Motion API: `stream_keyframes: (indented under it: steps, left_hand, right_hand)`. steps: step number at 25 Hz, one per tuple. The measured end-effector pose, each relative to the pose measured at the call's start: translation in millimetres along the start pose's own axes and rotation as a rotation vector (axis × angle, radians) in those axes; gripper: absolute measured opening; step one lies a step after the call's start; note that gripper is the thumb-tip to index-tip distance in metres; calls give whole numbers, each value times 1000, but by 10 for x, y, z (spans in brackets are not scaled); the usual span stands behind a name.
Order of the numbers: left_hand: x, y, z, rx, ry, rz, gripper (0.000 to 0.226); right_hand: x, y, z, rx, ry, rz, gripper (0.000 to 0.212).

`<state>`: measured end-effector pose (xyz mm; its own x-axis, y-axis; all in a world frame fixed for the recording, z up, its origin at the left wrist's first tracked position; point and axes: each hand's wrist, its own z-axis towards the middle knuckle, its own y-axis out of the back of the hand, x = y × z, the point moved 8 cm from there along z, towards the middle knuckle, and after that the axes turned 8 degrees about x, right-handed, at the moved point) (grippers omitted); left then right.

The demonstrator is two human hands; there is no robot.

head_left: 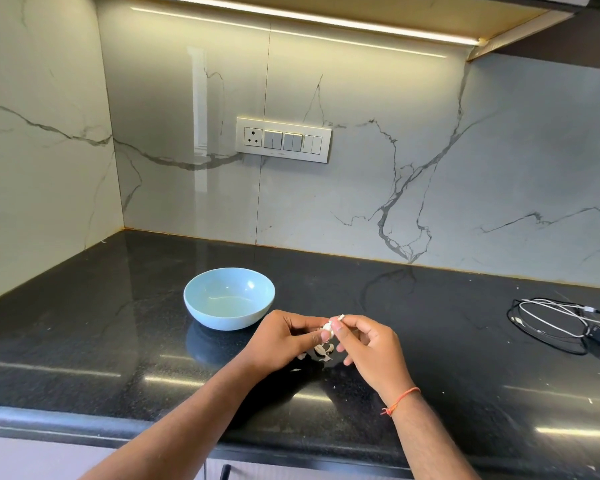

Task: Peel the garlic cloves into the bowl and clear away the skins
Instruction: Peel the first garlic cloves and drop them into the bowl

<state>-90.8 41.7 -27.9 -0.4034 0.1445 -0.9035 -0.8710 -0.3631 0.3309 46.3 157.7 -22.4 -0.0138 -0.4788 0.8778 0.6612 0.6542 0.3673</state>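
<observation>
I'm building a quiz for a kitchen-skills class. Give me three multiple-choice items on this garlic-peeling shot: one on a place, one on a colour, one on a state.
1. Where is the bowl relative to the hands?
A. to their left, further back on the counter
B. to their right
C. under them

2. What colour is the bowl?
A. red
B. light blue
C. black

3. What does the bowl hold?
A. many peeled cloves
B. skins
C. nothing visible

Key: 1 A, since it sits beyond and left of the left hand. 2 B, as its rim and inside are pale blue. 3 C, because its inside looks bare while both the left and the right hand pinch the garlic clove, with loose skins on the black counter below.
</observation>
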Motion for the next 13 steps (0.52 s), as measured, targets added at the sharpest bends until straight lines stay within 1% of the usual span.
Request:
stream_keyframes:
  steps: [4,10,13]
  left_hand:
    - [-16,76,-26,-71,-15,-117,26]
    - [45,73,-13,-19,54,-274,25]
    - [46,65,-13,-25,59,-287,24]
  right_hand:
    - [49,-58,-23,75,-4,55,10]
    - [64,-57,-18,102,15,95,20]
    - [32,-61,-4,91,48,21,23]
